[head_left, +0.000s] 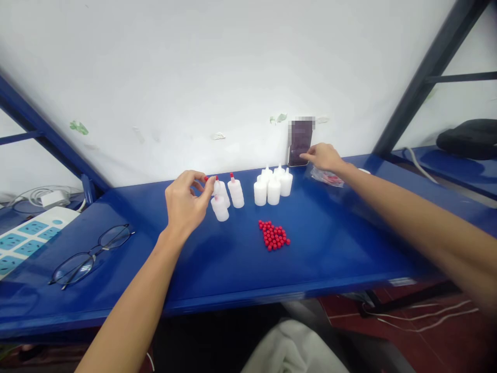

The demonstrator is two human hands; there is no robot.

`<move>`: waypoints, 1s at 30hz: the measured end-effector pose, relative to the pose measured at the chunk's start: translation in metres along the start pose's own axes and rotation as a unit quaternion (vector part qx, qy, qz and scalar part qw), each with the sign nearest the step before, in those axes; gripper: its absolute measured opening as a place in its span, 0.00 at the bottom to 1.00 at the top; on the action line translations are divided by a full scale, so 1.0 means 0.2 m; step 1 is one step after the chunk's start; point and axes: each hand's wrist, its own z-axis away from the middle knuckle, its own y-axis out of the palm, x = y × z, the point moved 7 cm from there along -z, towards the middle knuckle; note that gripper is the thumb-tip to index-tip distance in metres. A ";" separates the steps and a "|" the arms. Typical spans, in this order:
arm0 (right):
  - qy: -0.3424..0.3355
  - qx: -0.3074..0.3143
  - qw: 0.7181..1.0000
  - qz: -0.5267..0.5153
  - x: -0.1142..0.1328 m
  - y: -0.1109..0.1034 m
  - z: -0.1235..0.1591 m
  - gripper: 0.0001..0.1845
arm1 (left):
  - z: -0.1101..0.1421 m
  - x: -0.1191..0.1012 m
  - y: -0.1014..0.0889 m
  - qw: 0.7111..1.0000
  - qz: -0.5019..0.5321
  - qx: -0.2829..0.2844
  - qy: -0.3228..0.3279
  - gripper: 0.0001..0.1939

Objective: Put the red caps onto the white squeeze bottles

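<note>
My left hand (pixel 187 201) is closed, its thumb and index finger pinching a small red cap (pixel 206 178) beside a group of white squeeze bottles. Behind the fingertips, one white bottle (pixel 221 207) stands at the front of that group. To its right is another bottle (pixel 236 193) with a red cap on its nozzle. Over at the back right, my right hand (pixel 325 157) reaches with extended fingers in front of the dark phone (pixel 300 141); whether they touch its screen I cannot tell. Several uncapped white bottles (pixel 274 190) stand between my hands.
Loose red caps (pixel 274 235) lie piled on the blue table (pixel 217 269). A clear plastic bag (pixel 328 177) with red contents sits below my right hand. Eyeglasses (pixel 93 255) and a power strip (pixel 29 241) lie at the left. Blue posts rise at both sides, before a white wall.
</note>
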 end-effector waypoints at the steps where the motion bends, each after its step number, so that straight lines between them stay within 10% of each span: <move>1: 0.019 0.014 1.000 0.006 -0.05 0.02 -0.03 0.18 | 0.00 0.00 0.00 1.000 -0.001 0.004 -0.002 0.11; 16: 0.047 0.001 0.999 0.026 -0.08 0.10 -0.08 0.25 | 0.04 -0.02 0.04 0.995 -0.080 0.055 0.019 0.09; 30: -0.089 -0.069 0.992 -0.062 0.29 -0.13 0.38 0.17 | 0.05 -0.05 0.06 0.995 -0.061 0.054 0.051 0.05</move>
